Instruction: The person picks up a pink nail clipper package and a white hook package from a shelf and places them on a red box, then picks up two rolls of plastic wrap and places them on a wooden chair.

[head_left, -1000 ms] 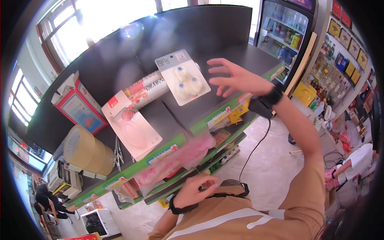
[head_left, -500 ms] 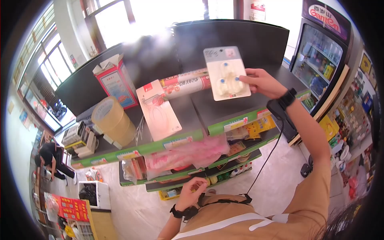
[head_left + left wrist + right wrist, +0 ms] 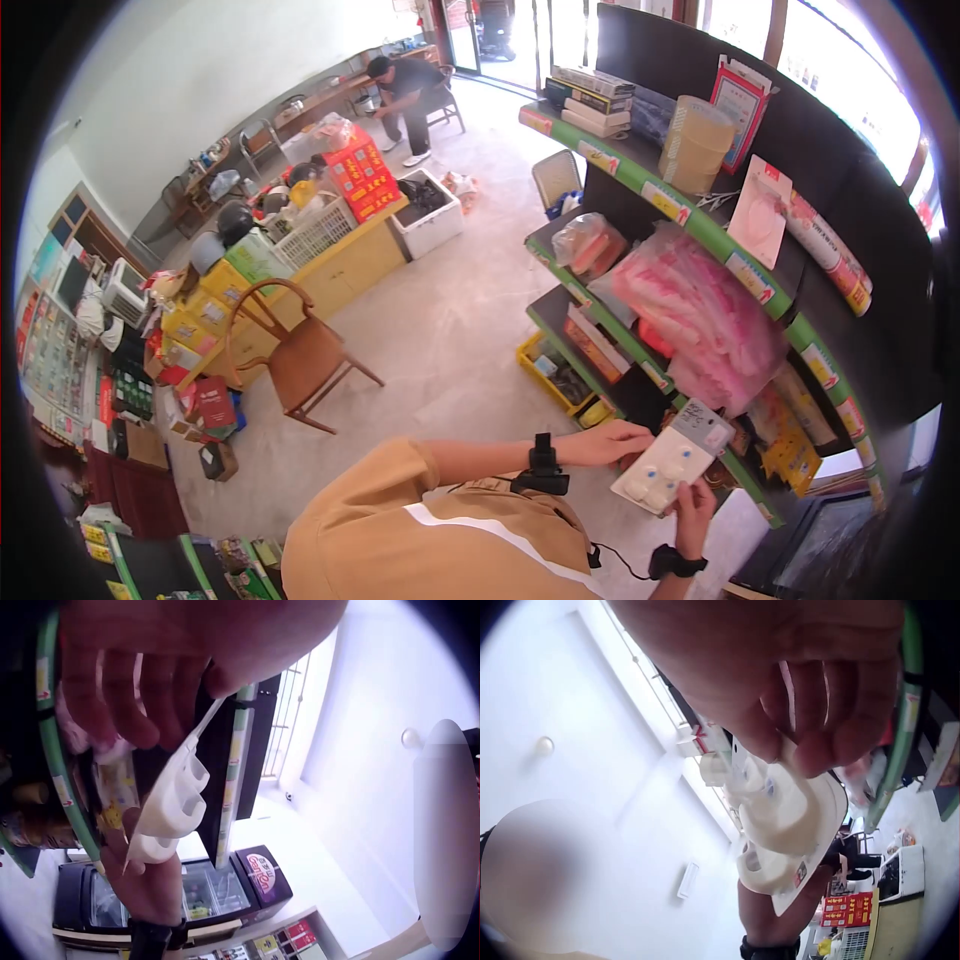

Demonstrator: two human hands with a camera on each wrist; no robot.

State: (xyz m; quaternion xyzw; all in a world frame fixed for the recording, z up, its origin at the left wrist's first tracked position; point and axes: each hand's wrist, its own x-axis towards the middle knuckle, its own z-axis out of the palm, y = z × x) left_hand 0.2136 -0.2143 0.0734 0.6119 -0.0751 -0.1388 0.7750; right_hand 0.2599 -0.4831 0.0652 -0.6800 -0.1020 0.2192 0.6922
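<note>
A carded blister pack [image 3: 660, 470] with a grey top and rounded cream-white pieces marked by blue dots is held between both hands in front of the shelf. My right hand [image 3: 692, 512] pinches its lower right edge, thumb on the front. At the opposite edge, my left hand [image 3: 605, 442] holds the card with its fingertips, some of them hidden behind it. In the left wrist view the pack [image 3: 174, 802] appears edge-on, its moulded pieces bulging out. The right wrist view shows the right thumb and fingers pinching the card [image 3: 829, 814].
The shelf unit [image 3: 735, 255] on the right carries a tape roll [image 3: 695, 145], a pink card pack [image 3: 760, 215] and a printed roll [image 3: 828, 250]. Below lie pink plastic bags [image 3: 705, 320]. A wooden chair [image 3: 305, 360] stands left; another person [image 3: 405, 100] bends at the back.
My right hand took hold of the blister pack and brought it off the shelf top towards my body. The left hand has come up to the card. The head view has swung left.
</note>
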